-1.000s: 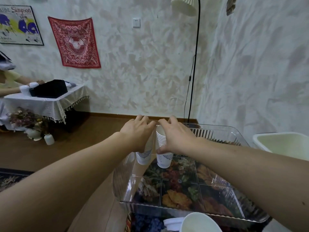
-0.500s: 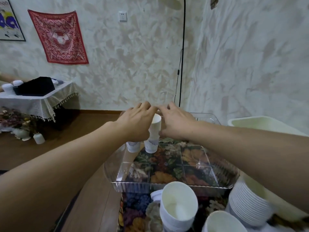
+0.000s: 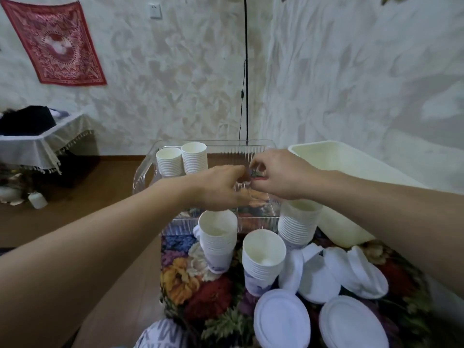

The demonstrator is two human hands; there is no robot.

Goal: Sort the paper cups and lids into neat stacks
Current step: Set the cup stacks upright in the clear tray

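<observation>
Hands over the clear tray (image 3: 145, 169): we see our left hand (image 3: 218, 187) relaxed and our right hand (image 3: 278, 174) curled, holding nothing visible. Two cup stacks (image 3: 182, 159) stand at the tray's 11 o'clock corner; leaning stacks (image 3: 261, 262) and lids (image 3: 281, 320) lie at 6 o'clock, where a forearm could topple them.

place: home living room | walls: textured plaster, a red patterned cloth (image 3: 54, 43) hung up, a wall socket (image 3: 155, 10) | floor: wood boards | furnishing: side table under a fringed white cloth (image 3: 47, 144); floor lamp pole (image 3: 246, 71) in the corner; flowered tabletop cloth (image 3: 198, 285)
</observation>
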